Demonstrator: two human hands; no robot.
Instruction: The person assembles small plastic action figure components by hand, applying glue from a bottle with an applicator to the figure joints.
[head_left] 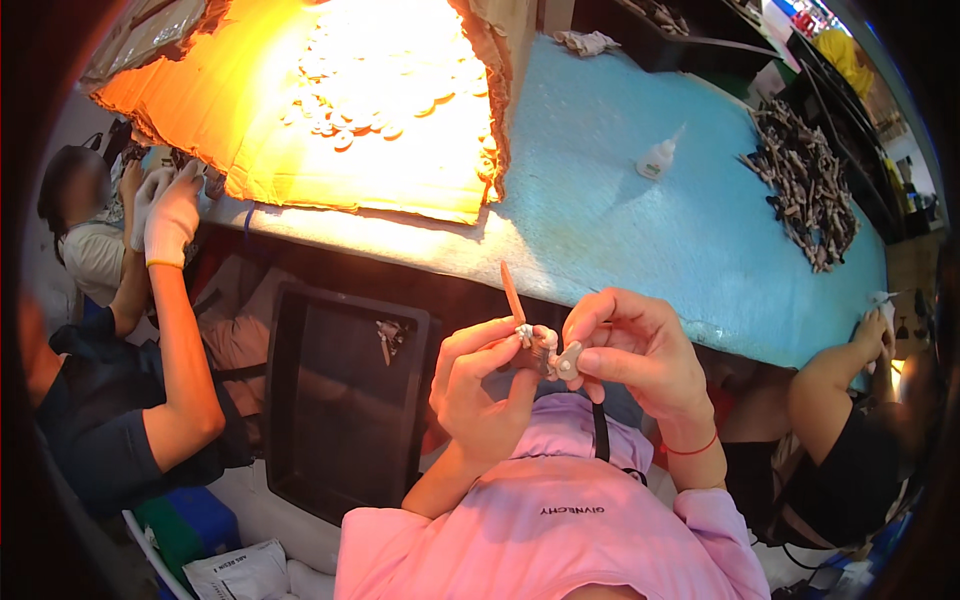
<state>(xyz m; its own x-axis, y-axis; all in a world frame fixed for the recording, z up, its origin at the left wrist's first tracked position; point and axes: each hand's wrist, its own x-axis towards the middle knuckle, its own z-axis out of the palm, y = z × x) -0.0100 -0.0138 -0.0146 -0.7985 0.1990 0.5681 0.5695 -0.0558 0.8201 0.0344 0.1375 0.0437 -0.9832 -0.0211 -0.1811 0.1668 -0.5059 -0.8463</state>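
Above my lap, my left hand [478, 385] pinches a small grey-beige figurine [541, 345] between thumb and fingers. A long, thin brownish blade-like piece [511, 290] sticks up beside its fingertips. From the other side my right hand [645, 355] closes its thumb and fingers on a small, flat, rounded piece [569, 360]. That piece meets the figurine's right side; whether it is attached I cannot tell. My fingers hide parts of both.
A white dropper bottle [657, 159] stands on the blue tabletop [590, 215]. Brightly lit cardboard [280, 185] bears small round pieces. Grey-brown parts [805, 185] lie heaped at right. A black bin [335, 430] with a few parts sits left of me. People work on both sides.
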